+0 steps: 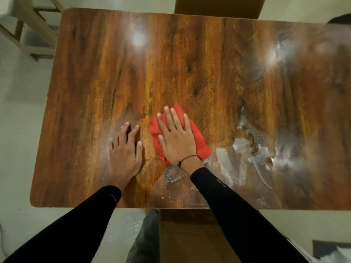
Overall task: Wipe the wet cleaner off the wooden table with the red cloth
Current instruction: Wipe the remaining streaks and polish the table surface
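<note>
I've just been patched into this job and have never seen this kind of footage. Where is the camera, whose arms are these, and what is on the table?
There is no machine here. The single picture comes from a camera worn on a person's head, looking down at their own two arms in black sleeves. Below them is a wooden table. The right hand lies flat, fingers spread, pressing a red cloth onto the wood. The left hand rests flat on the bare table beside it and holds nothing. The whitish smears and droplets to the right of the cloth are wet cleaner, not yet wiped; a smaller wet patch sits near the right wrist. The two bright spots farther back look like lamp reflections.
</note>
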`<action>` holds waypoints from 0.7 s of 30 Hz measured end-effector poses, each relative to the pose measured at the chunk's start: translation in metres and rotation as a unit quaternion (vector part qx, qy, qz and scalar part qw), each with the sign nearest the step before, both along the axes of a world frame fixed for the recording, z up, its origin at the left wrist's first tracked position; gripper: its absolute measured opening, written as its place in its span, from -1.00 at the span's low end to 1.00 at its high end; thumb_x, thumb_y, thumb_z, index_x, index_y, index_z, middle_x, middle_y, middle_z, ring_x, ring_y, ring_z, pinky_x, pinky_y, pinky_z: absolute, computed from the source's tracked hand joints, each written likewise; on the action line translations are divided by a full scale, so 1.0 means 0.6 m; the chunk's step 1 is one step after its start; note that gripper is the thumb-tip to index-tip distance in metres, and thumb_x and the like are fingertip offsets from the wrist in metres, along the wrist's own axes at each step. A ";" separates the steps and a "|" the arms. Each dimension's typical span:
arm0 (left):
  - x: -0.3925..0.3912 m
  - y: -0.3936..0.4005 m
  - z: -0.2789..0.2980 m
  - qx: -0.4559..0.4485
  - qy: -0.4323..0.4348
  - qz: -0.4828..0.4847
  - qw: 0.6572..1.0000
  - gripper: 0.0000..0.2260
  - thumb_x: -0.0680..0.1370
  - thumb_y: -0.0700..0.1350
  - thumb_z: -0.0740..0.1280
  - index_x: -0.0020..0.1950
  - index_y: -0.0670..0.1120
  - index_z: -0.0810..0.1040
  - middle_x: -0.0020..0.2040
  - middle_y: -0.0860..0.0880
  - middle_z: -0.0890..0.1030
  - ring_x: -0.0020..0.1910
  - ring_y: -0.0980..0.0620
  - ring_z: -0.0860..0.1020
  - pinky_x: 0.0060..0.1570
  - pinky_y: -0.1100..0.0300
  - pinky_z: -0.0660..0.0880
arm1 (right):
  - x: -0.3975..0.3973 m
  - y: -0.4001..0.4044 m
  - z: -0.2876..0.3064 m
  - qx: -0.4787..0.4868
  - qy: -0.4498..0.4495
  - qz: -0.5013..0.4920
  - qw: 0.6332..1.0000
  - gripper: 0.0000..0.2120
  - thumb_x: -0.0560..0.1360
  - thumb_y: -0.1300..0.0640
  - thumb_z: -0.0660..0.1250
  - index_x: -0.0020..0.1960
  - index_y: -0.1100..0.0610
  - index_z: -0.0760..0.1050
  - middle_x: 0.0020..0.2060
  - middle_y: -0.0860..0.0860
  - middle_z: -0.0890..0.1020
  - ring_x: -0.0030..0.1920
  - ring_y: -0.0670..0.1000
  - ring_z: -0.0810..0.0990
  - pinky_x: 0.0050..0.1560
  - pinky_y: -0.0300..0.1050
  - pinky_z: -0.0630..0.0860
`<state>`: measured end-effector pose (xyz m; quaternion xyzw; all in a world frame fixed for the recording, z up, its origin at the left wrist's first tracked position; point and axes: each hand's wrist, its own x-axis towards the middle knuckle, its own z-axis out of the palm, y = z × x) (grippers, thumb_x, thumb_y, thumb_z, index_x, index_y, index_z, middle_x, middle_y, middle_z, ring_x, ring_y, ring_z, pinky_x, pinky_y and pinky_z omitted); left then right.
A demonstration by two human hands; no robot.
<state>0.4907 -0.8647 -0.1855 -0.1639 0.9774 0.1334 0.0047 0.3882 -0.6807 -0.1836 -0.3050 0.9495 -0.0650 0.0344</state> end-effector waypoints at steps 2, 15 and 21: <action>-0.005 0.000 -0.001 0.000 0.000 0.001 1.000 -0.53 0.75 0.11 0.13 0.66 0.03 0.36 0.69 -0.08 0.28 0.61 -0.16 0.32 0.52 -0.21 0.29 | 0.000 0.048 -0.004 0.004 0.008 0.080 0.997 -0.33 0.78 -0.14 0.03 0.82 0.06 0.01 0.81 0.14 -0.06 0.81 0.17 -0.06 0.73 0.39 0.00; -0.005 0.004 0.003 0.010 -0.003 0.000 1.000 -0.52 0.74 0.12 0.14 0.66 0.05 0.36 0.70 -0.05 0.26 0.63 -0.17 0.30 0.57 -0.22 0.22 | -0.182 0.263 0.009 0.037 0.003 -0.170 0.985 -0.36 0.78 -0.13 -0.06 0.83 -0.01 -0.01 0.81 0.11 -0.01 0.81 0.16 -0.02 0.74 0.43 -0.01; -0.009 0.010 0.008 0.004 -0.004 0.007 1.000 -0.52 0.73 0.10 0.16 0.64 0.02 0.38 0.68 -0.08 0.29 0.61 -0.18 0.31 0.55 -0.22 0.24 | -0.139 0.253 0.015 0.012 -0.022 -0.454 0.891 -0.32 0.76 -0.12 -0.07 0.83 0.09 -0.02 0.81 0.18 -0.04 0.80 0.22 -0.03 0.69 0.52 0.00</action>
